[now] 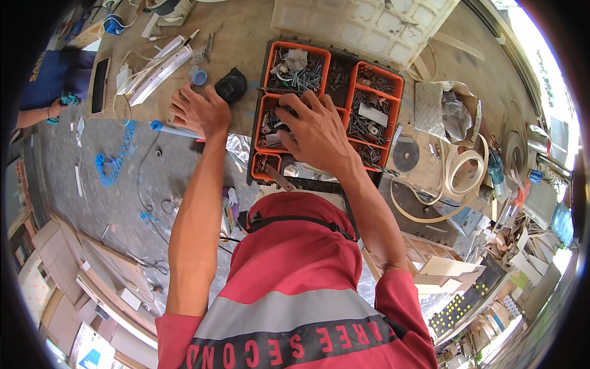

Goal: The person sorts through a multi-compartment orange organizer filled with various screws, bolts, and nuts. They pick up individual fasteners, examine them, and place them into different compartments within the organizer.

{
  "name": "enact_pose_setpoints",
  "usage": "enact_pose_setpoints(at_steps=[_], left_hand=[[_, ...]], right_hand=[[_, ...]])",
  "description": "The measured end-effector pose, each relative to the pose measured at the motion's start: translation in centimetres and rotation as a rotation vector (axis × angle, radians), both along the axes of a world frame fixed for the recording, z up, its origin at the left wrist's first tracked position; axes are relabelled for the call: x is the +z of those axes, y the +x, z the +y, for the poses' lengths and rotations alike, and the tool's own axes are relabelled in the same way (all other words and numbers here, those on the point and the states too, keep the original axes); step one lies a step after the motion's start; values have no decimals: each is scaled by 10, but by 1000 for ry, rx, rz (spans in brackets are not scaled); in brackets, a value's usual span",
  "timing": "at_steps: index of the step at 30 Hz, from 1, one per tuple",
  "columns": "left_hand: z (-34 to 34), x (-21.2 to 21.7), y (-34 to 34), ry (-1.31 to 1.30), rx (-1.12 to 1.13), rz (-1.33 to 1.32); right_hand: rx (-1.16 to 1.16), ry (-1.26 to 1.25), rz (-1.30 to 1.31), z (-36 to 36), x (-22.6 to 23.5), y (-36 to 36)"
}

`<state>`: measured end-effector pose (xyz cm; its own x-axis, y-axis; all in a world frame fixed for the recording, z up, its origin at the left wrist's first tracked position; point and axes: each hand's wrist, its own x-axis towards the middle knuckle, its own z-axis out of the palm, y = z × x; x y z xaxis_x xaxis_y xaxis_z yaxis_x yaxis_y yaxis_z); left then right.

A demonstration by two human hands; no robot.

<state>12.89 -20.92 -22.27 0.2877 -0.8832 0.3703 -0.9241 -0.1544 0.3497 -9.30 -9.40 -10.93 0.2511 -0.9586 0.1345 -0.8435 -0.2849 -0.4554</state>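
My right hand (pixel 318 134) reaches into an orange compartment (pixel 265 130) of the black-framed organizer box (pixel 251 166). Its fingers are apart over mixed small hardware, their tips partly hidden among the pieces. Further orange bins around it hold screws (pixel 299 66), bolts and metal bits. A flat metal strip (pixel 281 178) sticks out of the small front bin. My left hand (pixel 201 112) rests on the workbench edge with fingers loosely spread, holding nothing that I can see. Right beside it lies a black rounded tool like a tape measure (pixel 231 85), with a small blue cap (pixel 200 77) behind.
The box's translucent lid (pixel 356 27) lies open at the far side. Right of the box are a grinding disc (pixel 405 155), an opened bag (pixel 445 111) and rolls of edge banding (pixel 465 173). A phone (pixel 99 85) lies far left, near another person's gloved hand (pixel 64 104).
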Motion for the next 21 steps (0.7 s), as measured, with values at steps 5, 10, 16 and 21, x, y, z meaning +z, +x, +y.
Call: enact_pose_setpoints(at_steps=[5, 10, 16, 21], left_hand=[[2, 5, -2, 32, 8, -4], [4, 6, -2, 27, 14, -2], [4, 7, -4, 7, -6, 34], [2, 4, -1, -11, -3, -6]], right_hand=[[-95, 5, -95, 18, 7, -10], [-243, 57, -158, 43, 22, -32], [-237, 154, -163, 34, 6, -11], [-185, 123, -248, 29, -2, -10]])
